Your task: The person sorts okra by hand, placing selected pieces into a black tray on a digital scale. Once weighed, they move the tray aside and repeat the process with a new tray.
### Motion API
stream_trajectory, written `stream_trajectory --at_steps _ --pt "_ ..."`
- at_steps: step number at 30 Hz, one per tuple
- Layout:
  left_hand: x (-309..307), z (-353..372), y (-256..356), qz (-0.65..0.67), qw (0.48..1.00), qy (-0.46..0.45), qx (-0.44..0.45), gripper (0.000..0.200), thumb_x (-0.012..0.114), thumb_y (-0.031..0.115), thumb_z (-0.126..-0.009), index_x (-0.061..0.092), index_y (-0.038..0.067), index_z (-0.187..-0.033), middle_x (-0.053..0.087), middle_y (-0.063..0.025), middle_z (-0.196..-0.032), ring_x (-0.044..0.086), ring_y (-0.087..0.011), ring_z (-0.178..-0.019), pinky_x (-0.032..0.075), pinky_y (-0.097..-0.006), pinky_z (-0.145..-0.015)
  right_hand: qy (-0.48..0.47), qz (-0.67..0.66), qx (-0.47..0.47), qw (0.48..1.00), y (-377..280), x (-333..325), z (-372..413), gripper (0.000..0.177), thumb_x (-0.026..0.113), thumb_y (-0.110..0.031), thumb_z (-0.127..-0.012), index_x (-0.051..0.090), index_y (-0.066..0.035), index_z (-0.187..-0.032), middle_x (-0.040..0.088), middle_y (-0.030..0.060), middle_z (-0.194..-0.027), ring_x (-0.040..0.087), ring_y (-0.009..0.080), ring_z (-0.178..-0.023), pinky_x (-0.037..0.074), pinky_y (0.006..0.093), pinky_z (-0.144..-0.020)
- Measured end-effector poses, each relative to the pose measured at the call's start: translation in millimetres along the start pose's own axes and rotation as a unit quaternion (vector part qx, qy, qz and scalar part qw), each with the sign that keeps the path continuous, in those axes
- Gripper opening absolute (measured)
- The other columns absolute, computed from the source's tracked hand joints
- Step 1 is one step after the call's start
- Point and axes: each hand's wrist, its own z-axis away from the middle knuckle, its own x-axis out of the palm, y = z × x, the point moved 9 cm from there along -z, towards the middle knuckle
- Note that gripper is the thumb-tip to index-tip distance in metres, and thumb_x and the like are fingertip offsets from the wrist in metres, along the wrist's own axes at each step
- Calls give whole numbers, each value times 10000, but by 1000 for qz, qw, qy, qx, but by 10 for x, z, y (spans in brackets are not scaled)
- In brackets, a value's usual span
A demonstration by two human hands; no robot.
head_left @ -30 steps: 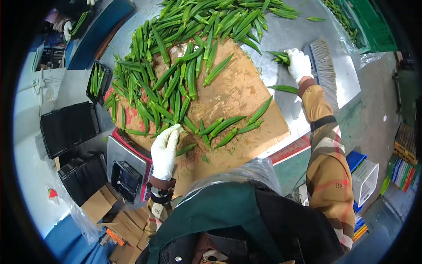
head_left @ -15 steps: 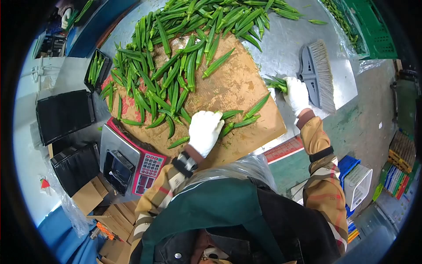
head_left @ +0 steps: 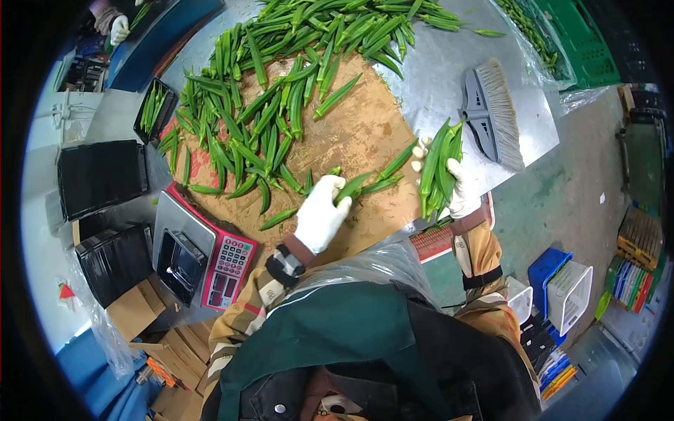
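- The cardboard sheet [head_left: 372, 126] lies on the metal table [head_left: 435, 77]; the okra pile [head_left: 297, 112] covers its left part and runs past its far edge.
- Over the near part of the sheet, the left hand [head_left: 319, 214] has thumb and fingers parted about the end of a pod [head_left: 356, 184]; I cannot tell whether they press on it.
- Just off the sheet's right edge, the right hand [head_left: 463, 196] grips a bunch of okra [head_left: 437, 168], fingers on one side and thumb on the other, pods roughly side by side.
- The step in hand looks like gathering single pods with the left while the right keeps the bunch.
- The next move seems to call for a light left pinch, with the right grip firm enough that none slips out.
- Right of the sheet lies a brush [head_left: 491, 116]; left of its near part is a scale [head_left: 232, 259] bearing a black tray [head_left: 180, 265].
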Motion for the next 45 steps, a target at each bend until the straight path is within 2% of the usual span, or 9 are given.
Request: stream_trajectory --at_steps 6,15,18,26,35,37,40,42,45 --pt "382 78 -133 -360 929 -44 75 304 702 155 -803 597 69 -1075 588 -146 -982 608 -354 -950 521 -462 -777 57 103 13 993 74 -132 106 615 643 -117 -886 430 14 -1447 642 225 -1259 691 269 -1013 596 361 -851" --pt "-309 68 32 -248 928 209 182 314 701 133 -791 604 46 -1077 620 -158 -1048 584 -374 -1024 496 -457 -881 94 123 114 981 649 -379 365 516 661 -128 -910 512 31 -1378 663 191 -1238 689 246 -987 602 333 -793" --pt "-55 -148 -68 -380 895 124 197 316 731 106 -751 604 74 -1038 643 -139 -1007 609 -362 -945 501 -473 -790 84 135 147 976 892 -241 340 501 670 -141 -917 524 15 -1371 667 186 -1233 691 248 -976 605 340 -778" --pt "-1358 106 -353 -12 946 322 39 391 706 105 -875 552 81 -1233 700 -161 -998 686 -323 -903 543 -388 -785 131 144 140 971 949 -322 613 456 641 -173 -943 544 42 -1333 682 163 -1201 693 230 -941 616 359 -737" --pt "-228 135 -596 -301 951 53 -33 276 723 297 -860 664 90 -1033 700 -122 -873 678 -317 -797 524 -436 -696 112 201 149 962 1235 18 449 454 644 -211 -955 548 20 -1335 681 191 -1205 701 261 -981 612 335 -732" --pt "-226 190 -761 29 997 -3 -72 256 726 256 -885 667 63 -1042 681 -56 -842 655 -225 -761 514 -379 -674 106 198 149 963 1288 111 442 451 642 -226 -969 541 21 -1333 673 194 -1227 700 274 -1005 611 341 -760" --pt "-349 461 -493 423 882 -122 -167 357 729 190 -915 622 17 -1209 651 -13 -956 611 -120 -801 510 -305 -723 84 142 157 974 1423 305 399 445 630 -225 -986 527 26 -1339 669 191 -1238 698 285 -1017 615 362 -773" --pt "-360 637 -135 553 793 -188 -173 451 722 184 -923 564 27 -1315 640 -39 -1102 631 -146 -943 542 -330 -820 42 81 171 981 1598 480 323 403 617 -179 -1001 537 18 -1344 631 182 -1305 659 256 -1113 568 373 -921" --pt "-476 749 -171 504 848 -129 -105 560 628 326 -998 442 64 -1456 562 -92 -1378 582 -244 -1228 514 -423 -1011 -16 43 202 978 1903 743 188 421 566 -219 -1036 502 14 -1381 573 151 -1388 583 244 -1235 486 392 -1061"
